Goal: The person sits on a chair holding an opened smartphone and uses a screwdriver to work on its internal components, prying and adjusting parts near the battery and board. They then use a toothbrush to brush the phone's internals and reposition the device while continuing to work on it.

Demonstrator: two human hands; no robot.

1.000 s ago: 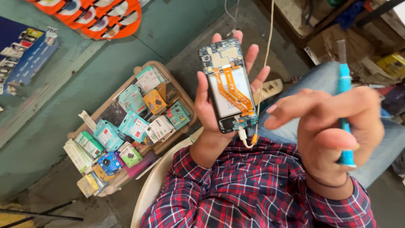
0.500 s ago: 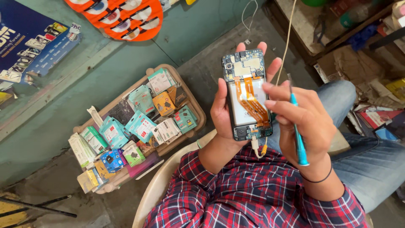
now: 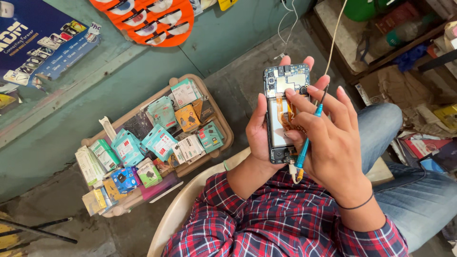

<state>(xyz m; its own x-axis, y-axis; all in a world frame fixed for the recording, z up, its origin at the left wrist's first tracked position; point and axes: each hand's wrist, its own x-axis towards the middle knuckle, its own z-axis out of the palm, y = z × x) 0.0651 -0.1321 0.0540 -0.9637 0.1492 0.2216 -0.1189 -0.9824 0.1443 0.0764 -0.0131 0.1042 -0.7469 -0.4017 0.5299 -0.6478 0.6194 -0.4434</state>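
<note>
— What is in the hands at the centre right of the frame?

— An opened phone (image 3: 285, 114), back cover off, circuit board and orange ribbon cable exposed. The left hand (image 3: 259, 131) cradles it upright, fingers wrapped around its edges. A cable (image 3: 294, 172) hangs from its lower end.

— And the other hand?

— The right hand (image 3: 333, 143) lies over the phone's right side, fingers curled around a thin blue screwdriver (image 3: 308, 135), its dark tip near the top of the board. The index finger touches the board.

— What lies around?

— At centre left, a beige tray (image 3: 223, 124) crammed with small coloured boxes sits on the concrete floor. An orange display card (image 3: 157, 21) leans against the green wall, upper left. Plaid sleeves and jeans fill the bottom.
</note>
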